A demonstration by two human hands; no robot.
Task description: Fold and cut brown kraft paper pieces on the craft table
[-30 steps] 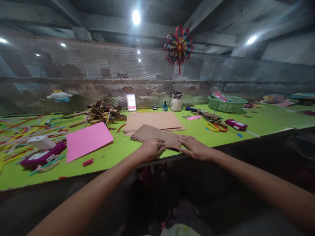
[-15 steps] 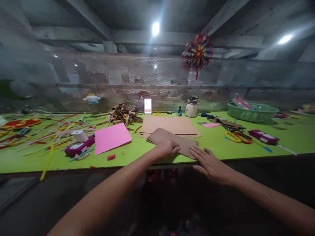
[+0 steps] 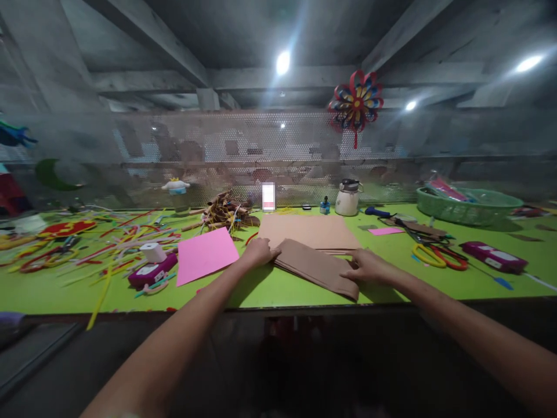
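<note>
A folded piece of brown paper (image 3: pixel 315 266) lies slanted near the table's front edge, its right end curled up a little. My left hand (image 3: pixel 260 252) grips its upper left corner, fingers closed. At the other end, my right hand (image 3: pixel 365 267) pinches the right edge between thumb and fingers. Behind the folded paper, and partly covered by it, rests a flat stack of light brown sheets (image 3: pixel 304 231). A pink sheet (image 3: pixel 206 255) lies to the left of my left hand.
Left on the green table (image 3: pixel 252 293) are a purple box (image 3: pixel 152 271), scattered coloured strips (image 3: pixel 108 255) and a brown bundle (image 3: pixel 226 210). A jug (image 3: pixel 347 200) stands behind. Rightward lie scissors (image 3: pixel 429 255), another purple box (image 3: pixel 494 256) and a green basket (image 3: pixel 470 212).
My left hand has gone from pressing on the middle of the folded paper to its left corner. My right hand has changed from lying flat to pinching the right end. The view has shifted slightly.
</note>
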